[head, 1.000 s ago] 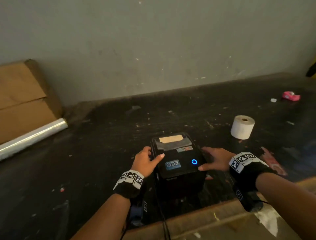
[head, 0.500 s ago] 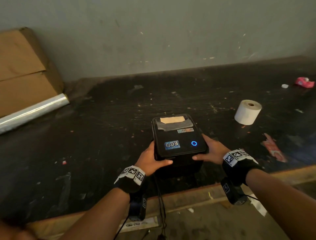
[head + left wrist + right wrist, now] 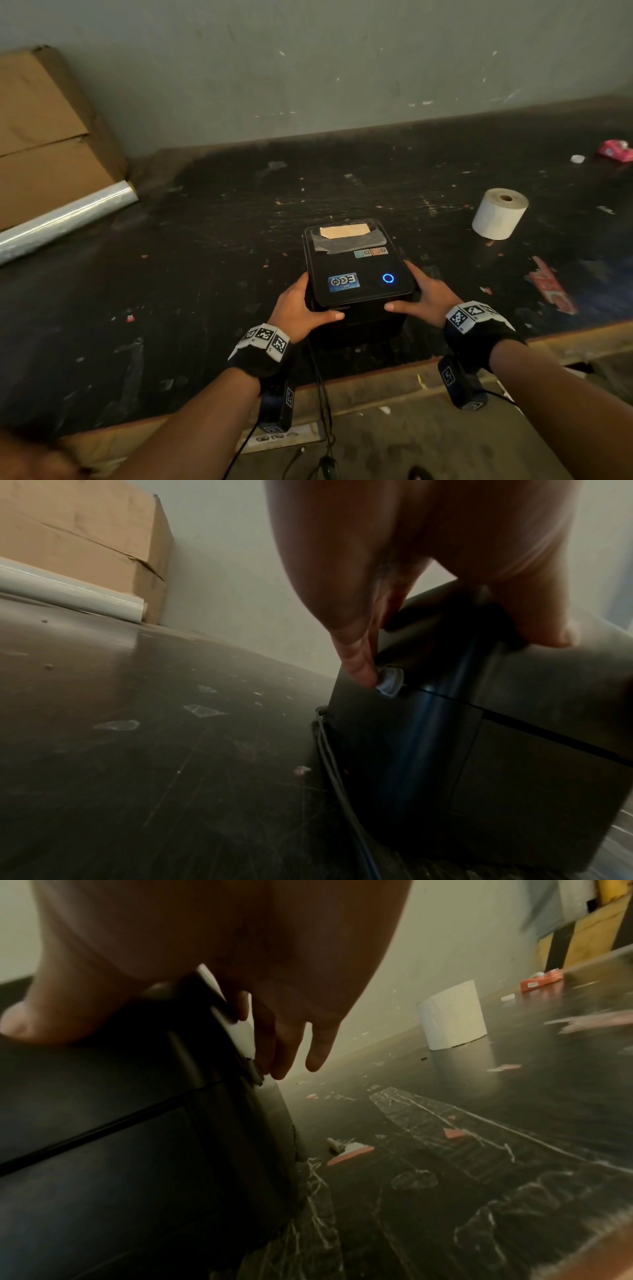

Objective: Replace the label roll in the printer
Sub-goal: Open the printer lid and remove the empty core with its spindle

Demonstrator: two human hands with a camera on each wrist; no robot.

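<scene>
The black label printer stands near the table's front edge, lid closed, with a blue ring light lit and a tan paper strip taped on top. My left hand grips its left side, thumb on the front edge; in the left wrist view a fingertip presses a small grey side latch. My right hand grips the right side the same way, its fingers lying along the lid's edge. A white label roll stands upright to the right of the printer, apart from both hands.
A cardboard box and a roll of clear film lie at the far left against the wall. A pink object, a red scrap and tape bits litter the right side. The printer's cable hangs over the table's front edge.
My left hand slid off the lid's top and my right hand closed in; both now hold the printer's sides with thumbs on the front edge.
</scene>
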